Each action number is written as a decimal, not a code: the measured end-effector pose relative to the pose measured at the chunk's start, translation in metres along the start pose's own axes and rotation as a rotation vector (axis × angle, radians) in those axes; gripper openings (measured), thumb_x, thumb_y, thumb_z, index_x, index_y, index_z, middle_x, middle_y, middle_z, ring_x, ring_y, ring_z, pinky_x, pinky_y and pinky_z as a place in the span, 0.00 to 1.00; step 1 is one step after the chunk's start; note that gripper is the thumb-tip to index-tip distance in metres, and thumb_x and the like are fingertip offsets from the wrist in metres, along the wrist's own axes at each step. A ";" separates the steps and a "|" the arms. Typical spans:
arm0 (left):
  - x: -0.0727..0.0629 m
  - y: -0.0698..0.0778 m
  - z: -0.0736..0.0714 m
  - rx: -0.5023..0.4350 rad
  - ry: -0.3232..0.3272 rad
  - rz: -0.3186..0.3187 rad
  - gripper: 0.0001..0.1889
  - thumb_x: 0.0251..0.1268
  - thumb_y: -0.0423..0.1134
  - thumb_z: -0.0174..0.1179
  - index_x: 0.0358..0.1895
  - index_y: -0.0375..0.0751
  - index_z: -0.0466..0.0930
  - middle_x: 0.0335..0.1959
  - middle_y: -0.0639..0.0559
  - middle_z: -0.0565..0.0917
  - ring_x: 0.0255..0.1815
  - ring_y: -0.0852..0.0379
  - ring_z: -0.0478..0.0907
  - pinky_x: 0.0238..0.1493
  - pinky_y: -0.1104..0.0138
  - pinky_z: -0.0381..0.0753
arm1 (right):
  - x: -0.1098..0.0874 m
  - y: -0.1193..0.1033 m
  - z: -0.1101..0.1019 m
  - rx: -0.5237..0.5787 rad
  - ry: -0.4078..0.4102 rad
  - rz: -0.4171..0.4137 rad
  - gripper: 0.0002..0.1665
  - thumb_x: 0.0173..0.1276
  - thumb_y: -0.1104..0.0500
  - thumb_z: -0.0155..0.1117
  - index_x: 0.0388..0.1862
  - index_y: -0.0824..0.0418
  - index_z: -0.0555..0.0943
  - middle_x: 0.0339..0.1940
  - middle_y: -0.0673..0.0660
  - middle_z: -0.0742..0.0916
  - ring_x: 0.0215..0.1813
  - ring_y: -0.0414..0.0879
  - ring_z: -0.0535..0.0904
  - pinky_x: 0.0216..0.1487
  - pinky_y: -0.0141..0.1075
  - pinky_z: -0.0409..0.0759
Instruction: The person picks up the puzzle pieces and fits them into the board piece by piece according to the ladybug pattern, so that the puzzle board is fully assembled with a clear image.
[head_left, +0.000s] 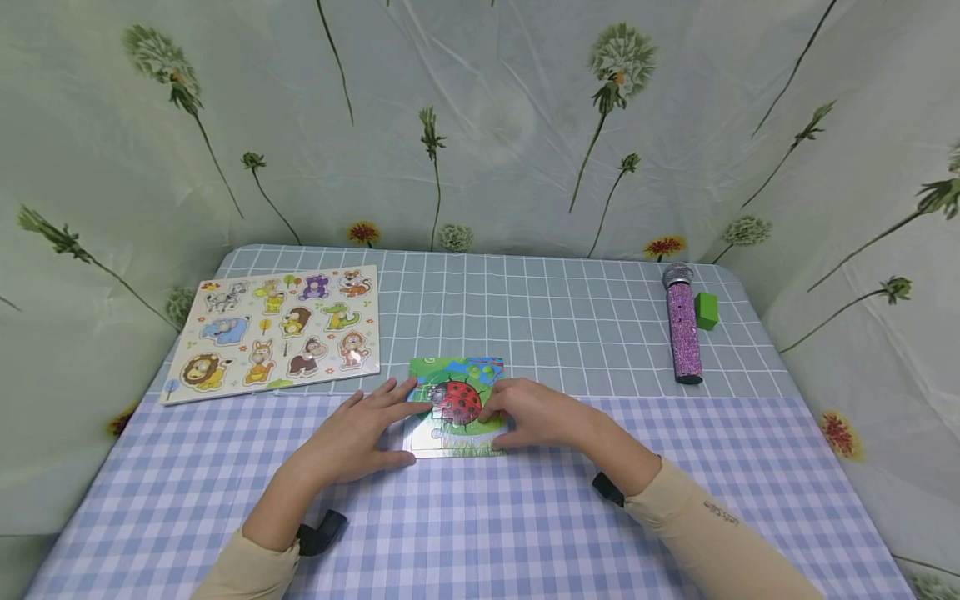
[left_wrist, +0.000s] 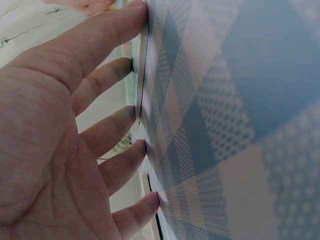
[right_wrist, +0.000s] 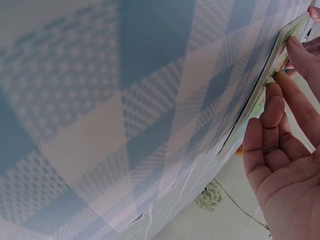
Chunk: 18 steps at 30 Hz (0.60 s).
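Note:
A ladybug jigsaw puzzle [head_left: 459, 402] lies flat on the table, with a red, black-spotted beetle on green; its lower left looks pale and shiny. My left hand [head_left: 366, 433] is at its left side, fingers spread and nearly straight. The index finger reaches onto the picture near the ladybug's head, while the thumb touches the lower left corner. At the right side, my right hand [head_left: 542, 415] has its thumb and index fingertips down on the puzzle, a little apart, the other fingers curled. I cannot tell whether a piece is pinched between them.
A wooden animal puzzle board [head_left: 247, 329] lies at the back left. Toward the back right is a purple glittery microphone [head_left: 684, 329] beside a green block [head_left: 707, 311]. The table carries a blue-white checked cloth [head_left: 510, 533] in front and a grey gridded one [head_left: 540, 325] behind.

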<state>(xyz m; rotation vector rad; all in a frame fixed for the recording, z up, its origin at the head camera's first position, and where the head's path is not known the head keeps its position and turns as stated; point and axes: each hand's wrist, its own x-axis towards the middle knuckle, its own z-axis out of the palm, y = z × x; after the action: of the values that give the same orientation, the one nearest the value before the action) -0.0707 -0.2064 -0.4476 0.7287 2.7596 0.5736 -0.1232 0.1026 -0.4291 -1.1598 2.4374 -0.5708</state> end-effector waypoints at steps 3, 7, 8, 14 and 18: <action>0.000 0.000 0.000 -0.001 -0.001 0.004 0.37 0.63 0.53 0.78 0.76 0.59 0.77 0.87 0.46 0.63 0.86 0.33 0.61 0.78 0.25 0.61 | 0.000 0.000 0.000 -0.002 -0.003 0.003 0.19 0.63 0.57 0.84 0.53 0.58 0.92 0.47 0.49 0.91 0.45 0.37 0.81 0.52 0.30 0.85; 0.001 -0.001 -0.001 -0.001 -0.001 0.008 0.37 0.63 0.53 0.78 0.77 0.58 0.77 0.87 0.45 0.63 0.86 0.33 0.61 0.78 0.24 0.61 | 0.000 -0.001 0.000 -0.008 0.000 -0.006 0.19 0.63 0.56 0.84 0.52 0.58 0.92 0.46 0.49 0.90 0.44 0.37 0.80 0.51 0.30 0.85; 0.002 -0.001 -0.001 -0.001 -0.001 0.010 0.38 0.63 0.53 0.78 0.77 0.58 0.77 0.87 0.45 0.63 0.86 0.32 0.61 0.77 0.24 0.61 | 0.000 -0.001 0.000 -0.010 0.002 -0.009 0.18 0.63 0.57 0.84 0.52 0.58 0.92 0.45 0.49 0.90 0.44 0.37 0.80 0.51 0.30 0.85; 0.000 0.002 -0.001 0.006 0.009 0.014 0.39 0.61 0.53 0.79 0.76 0.56 0.77 0.86 0.43 0.65 0.85 0.33 0.63 0.76 0.24 0.64 | -0.005 -0.003 0.001 -0.043 0.001 -0.028 0.15 0.65 0.58 0.82 0.50 0.56 0.92 0.46 0.49 0.91 0.48 0.39 0.85 0.56 0.34 0.87; -0.004 0.002 -0.002 0.013 0.023 0.009 0.40 0.61 0.53 0.79 0.77 0.54 0.77 0.86 0.42 0.65 0.83 0.34 0.67 0.74 0.25 0.67 | -0.012 -0.003 0.000 -0.057 0.013 -0.056 0.13 0.69 0.57 0.78 0.52 0.56 0.92 0.49 0.49 0.91 0.53 0.41 0.87 0.61 0.36 0.87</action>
<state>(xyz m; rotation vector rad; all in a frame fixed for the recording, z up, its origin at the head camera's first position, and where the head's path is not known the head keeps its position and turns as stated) -0.0671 -0.2070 -0.4448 0.7421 2.7852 0.5704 -0.1146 0.1108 -0.4256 -1.2540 2.4542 -0.5299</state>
